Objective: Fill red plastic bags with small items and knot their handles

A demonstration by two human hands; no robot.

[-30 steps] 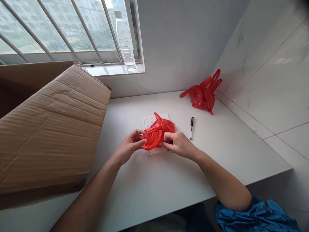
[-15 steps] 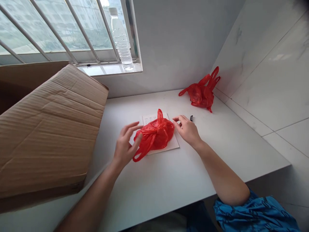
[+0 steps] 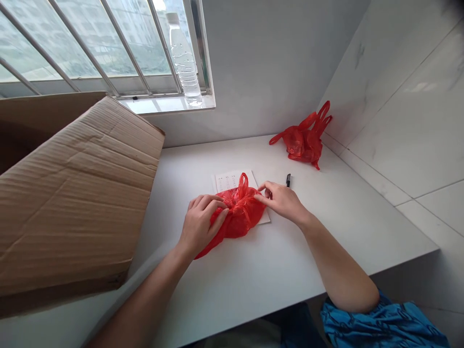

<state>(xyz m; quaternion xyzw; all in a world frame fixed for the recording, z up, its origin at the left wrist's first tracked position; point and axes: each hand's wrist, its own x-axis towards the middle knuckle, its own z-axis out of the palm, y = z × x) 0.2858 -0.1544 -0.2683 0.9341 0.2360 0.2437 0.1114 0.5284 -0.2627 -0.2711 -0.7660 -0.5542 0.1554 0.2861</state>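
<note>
A red plastic bag [image 3: 239,220], knotted and bulging, lies partly over a white printed sheet or pad [image 3: 226,181] on the white table. My left hand [image 3: 203,220] is closed on the bag's left side, its thumb and fingers pinching the plastic near the knot. At the bag's right edge, my right hand [image 3: 279,198] pinches the plastic between thumb and forefinger. What the bag contains is hidden. A black pen [image 3: 288,180] lies just beyond my right hand.
A large open cardboard box [image 3: 79,193] stands at the left. Another red plastic bag [image 3: 306,140] sits in the back right corner by the tiled wall. A clear water bottle [image 3: 186,67] stands on the sill of the barred window.
Both hands have closed onto the red bag, which they were beside before. The bag has shifted slightly toward me, uncovering more of the printed sheet.
</note>
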